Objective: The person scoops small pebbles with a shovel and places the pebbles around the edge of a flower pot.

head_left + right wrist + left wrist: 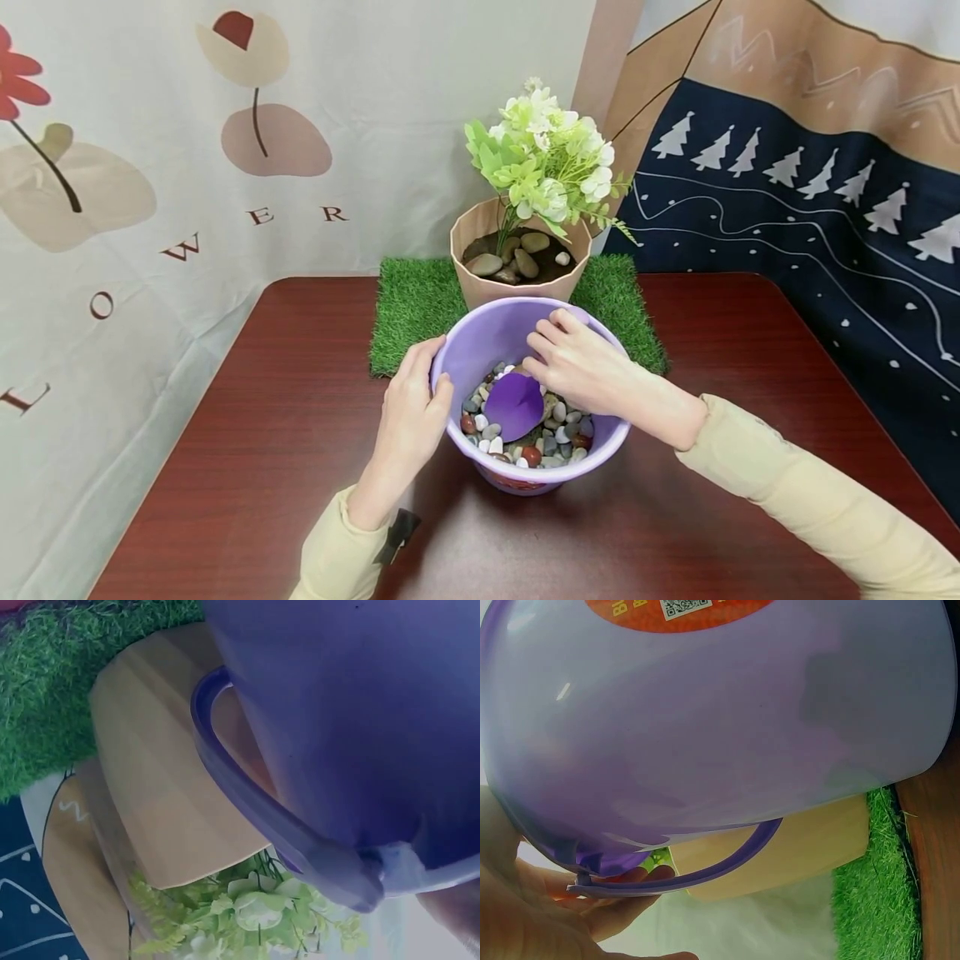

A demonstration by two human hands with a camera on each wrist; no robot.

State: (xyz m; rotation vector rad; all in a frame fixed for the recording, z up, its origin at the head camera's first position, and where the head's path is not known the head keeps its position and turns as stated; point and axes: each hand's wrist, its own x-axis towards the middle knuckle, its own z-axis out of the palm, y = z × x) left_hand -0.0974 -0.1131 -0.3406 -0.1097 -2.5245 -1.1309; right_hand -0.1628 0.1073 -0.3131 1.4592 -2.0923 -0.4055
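A purple bucket (480, 329) stands in front of the potted plant, with pebbles (558, 412) of several colours in its bottom. My left hand (412, 408) grips the left side of the rim; in the left wrist view its fingers (615, 911) show by the bucket's handle (727, 862). Over the inside of the bucket, my right hand (577, 362) has curled fingers around a purple scoop, whose blade (514, 407) lies among the pebbles. The hand hides the scoop's handle. In the right wrist view, the bucket's wall (345, 712) fills much of the picture.
Behind the bucket, a beige flowerpot (517, 289) holds dark soil, larger stones (527, 264) and white-green flowers (551, 158). It stands on a square of artificial grass (412, 308) on the reddish-brown table (300, 400). Printed curtains (375, 167) hang behind the table.
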